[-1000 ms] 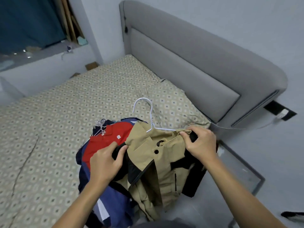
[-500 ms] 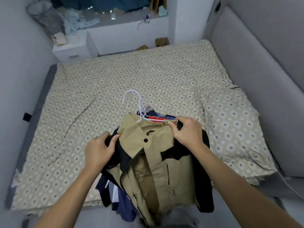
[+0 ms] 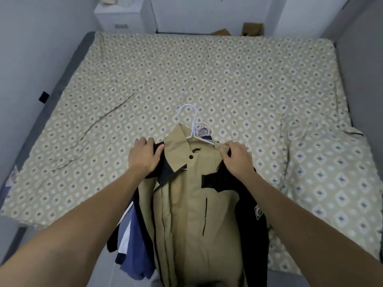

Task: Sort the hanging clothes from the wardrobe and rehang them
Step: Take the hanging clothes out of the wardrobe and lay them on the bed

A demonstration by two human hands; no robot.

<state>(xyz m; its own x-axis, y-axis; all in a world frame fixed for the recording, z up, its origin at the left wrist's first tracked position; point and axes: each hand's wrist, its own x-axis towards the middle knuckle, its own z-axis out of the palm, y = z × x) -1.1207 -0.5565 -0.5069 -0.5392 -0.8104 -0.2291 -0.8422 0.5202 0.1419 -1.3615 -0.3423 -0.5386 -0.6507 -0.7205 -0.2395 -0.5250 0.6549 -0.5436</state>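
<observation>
Bed [image 3: 207,65] fills most of the view, patterned sheet spread flat; wide bare stretch of sheet ahead of the hands and off to the left. Near edge of the mattress runs under the forearms. Pillow [image 3: 327,172] in matching fabric lies at the right, close by the right forearm. Grey wall hems the left side; padded headboard [image 3: 360,59] the right. White cabinet [image 3: 124,15] and cardboard boxes [image 3: 251,29] stand beyond the far edge.

Jacket [image 3: 196,204]: tan front, black shoulders and sleeves, collar open, one dark snap showing, a patch on the right sleeve. It sits on a white wire hanger [image 3: 191,123], hook pointing away over the sheet. The body drapes off the near bed edge. Under it, a bundle of other clothes [image 3: 132,245], blue and white showing at lower left; more hanger hooks seem bunched behind the collar, hard to make out.

Left hand [image 3: 145,156] grips the black left shoulder, fingers curled over the fabric. Right hand [image 3: 236,158] pinches the right shoulder at the collar, thumb and fingers closed on cloth. Both arms extended forward, palms down.
</observation>
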